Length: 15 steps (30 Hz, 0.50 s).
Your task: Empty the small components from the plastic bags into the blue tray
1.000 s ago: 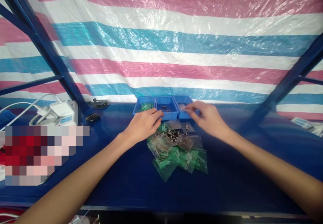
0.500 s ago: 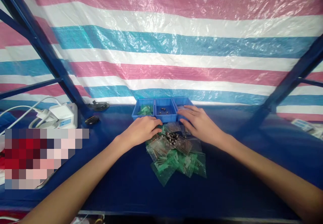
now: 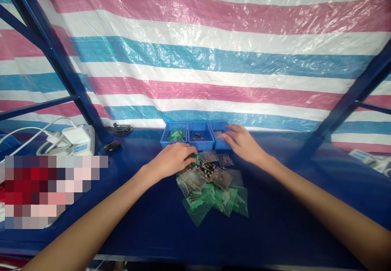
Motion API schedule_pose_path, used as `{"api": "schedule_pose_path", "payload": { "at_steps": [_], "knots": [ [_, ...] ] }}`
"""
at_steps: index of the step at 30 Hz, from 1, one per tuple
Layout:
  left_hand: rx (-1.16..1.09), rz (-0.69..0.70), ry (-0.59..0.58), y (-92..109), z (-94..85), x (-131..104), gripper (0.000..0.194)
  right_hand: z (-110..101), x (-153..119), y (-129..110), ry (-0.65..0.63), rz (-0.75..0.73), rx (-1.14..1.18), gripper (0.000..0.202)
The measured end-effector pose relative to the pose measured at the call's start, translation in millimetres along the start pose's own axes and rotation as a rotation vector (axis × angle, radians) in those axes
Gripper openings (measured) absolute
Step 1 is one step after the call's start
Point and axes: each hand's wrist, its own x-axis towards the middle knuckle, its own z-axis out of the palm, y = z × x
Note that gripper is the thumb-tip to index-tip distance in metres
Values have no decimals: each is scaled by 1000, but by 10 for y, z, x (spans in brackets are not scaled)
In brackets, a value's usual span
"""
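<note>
A pile of small clear bags (image 3: pixel 195 177), some with green pieces and some with screws, lies on the blue table, dark loose screws (image 3: pixel 208 170) on top. My left hand (image 3: pixel 174 159) is at the pile's upper left edge, fingers curled; what its fingertips hold, if anything, is hidden. Behind the pile stand three joined blue bins: the left bin (image 3: pixel 164 141) holds green pieces, the middle bin (image 3: pixel 200 145) a few dark screws, the right bin (image 3: pixel 221 144) something pale and clear. My right hand (image 3: pixel 244 142) is over the right bin's right side, fingers apart, holding nothing visible.
A black mouse (image 3: pixel 112 145) and a flat black stand (image 3: pixel 121 128) lie left of the bins. Farther left is a white power strip (image 3: pixel 87 140) with plugs and cables. White items (image 3: pixel 366 159) rest at the far right. Blue frame posts rise on both sides.
My right hand has moved right, off the pile's upper edge, uncovering a small bag of screws and more of the right bin. My left hand has hardly moved. The view has shifted slightly.
</note>
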Motion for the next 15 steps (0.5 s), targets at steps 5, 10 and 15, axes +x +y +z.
{"api": "schedule_pose_path", "payload": {
  "at_steps": [5,10,15],
  "knots": [
    [-178,-67,52,-18,56,2,24,-143,-93,-160,119,-9,53,31],
    [-366,-116,115,-42,48,9,19,-178,-177,-552,-16,-196,222,26],
    [-373,-156,198,-36,-38,17,20,-118,-212,-718,-160,-277,293,27]
  ]
}}
